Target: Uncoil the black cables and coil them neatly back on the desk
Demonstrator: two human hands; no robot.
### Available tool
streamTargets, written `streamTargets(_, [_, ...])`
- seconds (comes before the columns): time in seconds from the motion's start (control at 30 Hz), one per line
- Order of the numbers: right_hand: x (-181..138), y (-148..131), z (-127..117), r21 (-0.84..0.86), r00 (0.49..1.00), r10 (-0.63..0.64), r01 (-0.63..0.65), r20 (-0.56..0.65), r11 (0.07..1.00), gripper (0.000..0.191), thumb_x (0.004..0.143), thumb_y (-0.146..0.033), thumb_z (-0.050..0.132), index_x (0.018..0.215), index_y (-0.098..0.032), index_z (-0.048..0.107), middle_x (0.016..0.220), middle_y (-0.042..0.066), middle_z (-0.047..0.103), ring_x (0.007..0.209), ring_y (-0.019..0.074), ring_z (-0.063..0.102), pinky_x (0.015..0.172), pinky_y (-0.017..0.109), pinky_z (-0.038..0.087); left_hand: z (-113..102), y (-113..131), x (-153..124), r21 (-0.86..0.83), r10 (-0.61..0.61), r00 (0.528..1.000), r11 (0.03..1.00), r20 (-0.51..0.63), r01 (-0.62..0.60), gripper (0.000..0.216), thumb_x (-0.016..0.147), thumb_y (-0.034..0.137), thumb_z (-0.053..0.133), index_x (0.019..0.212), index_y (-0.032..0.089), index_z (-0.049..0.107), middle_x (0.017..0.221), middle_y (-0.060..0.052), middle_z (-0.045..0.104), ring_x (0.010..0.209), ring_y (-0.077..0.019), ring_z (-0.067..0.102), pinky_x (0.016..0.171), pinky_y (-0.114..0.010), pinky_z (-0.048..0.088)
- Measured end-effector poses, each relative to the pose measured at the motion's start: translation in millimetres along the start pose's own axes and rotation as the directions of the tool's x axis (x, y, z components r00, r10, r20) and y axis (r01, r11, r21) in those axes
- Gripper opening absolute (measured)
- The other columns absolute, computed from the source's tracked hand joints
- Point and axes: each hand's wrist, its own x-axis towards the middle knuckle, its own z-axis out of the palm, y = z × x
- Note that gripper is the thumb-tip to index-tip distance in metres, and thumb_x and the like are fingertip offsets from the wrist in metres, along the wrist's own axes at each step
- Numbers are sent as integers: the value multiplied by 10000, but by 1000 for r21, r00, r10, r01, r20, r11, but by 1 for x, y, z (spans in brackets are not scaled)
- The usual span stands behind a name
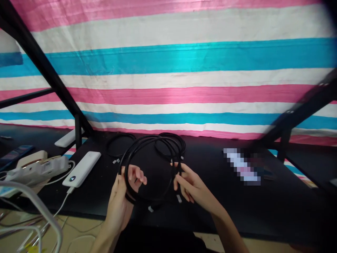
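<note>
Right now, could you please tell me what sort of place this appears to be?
Probably a makeshift work area with electronics about: a black table before a striped sheet, a coiled black cable held over it, and a white power strip off to the left.

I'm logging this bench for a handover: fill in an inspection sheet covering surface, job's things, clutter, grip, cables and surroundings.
Surface: black tabletop.
Job's things: held black coil; left rear coil and right rear coil lie behind it.
Clutter: white power bank and white power strip at left; a pixelated patch at right hides what lies there.
Grip: left hand holds the coil's left side, right hand its right.
Cables: thin white cable at the power bank's near end; thicker white cable arcs lower left.
Surroundings: striped sheet behind; black bars on both sides.
</note>
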Motion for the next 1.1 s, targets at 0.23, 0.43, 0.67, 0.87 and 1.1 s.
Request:
streamTargets(0.23, [-28,15,-8,-25,936,-120,119,-331,993,423,904,-415,499,1251,-175,526,540,-74,315,479,66,307,446,195,251,-1,-4,-7,229,70,992,972,-102,-45,373,738,548,653,736,177,619,696,-6,531,673,-129,504,686,-214,470])
streamTargets(0.43, [-57,31,-28,23,841,-148,187,-520,982,318,874,-428,548,1050,-194,675,531,-57,289,469,73,259,446,223,197,-16,9,-6,302,107,985,951,-134,-62,380,659,507,741,624,171,568,657,2,500,622,-125,475,569,-199,453])
streamTargets(0.67, [-84,41,-26,108,727,-99,233,-680,967,323,801,-476,636,942,-200,727,537,-29,373,491,71,302,439,207,229,-29,6,-26,355,4,999,935,-33,8,356,749,464,677,612,169,533,615,5,465,556,-123,467,497,-219,430])
streamTargets(0.87, [-102,37,-6,63,701,-65,156,-710,986,331,836,-462,594,1013,-199,692,495,-57,334,444,68,290,431,201,272,-10,5,-56,197,-132,991,972,-3,130,350,826,436,600,630,167,492,596,25,420,501,-98,437,444,-204,405])
streamTargets(1.1, [-127,18,38,-299,748,-312,158,-586,941,430,898,-422,490,1310,-300,492,1281,79,517,1136,217,501,913,361,443,15,2,-98,146,-234,951,967,203,207,284,824,461,592,738,192,556,603,17,512,427,-86,444,384,-192,362])
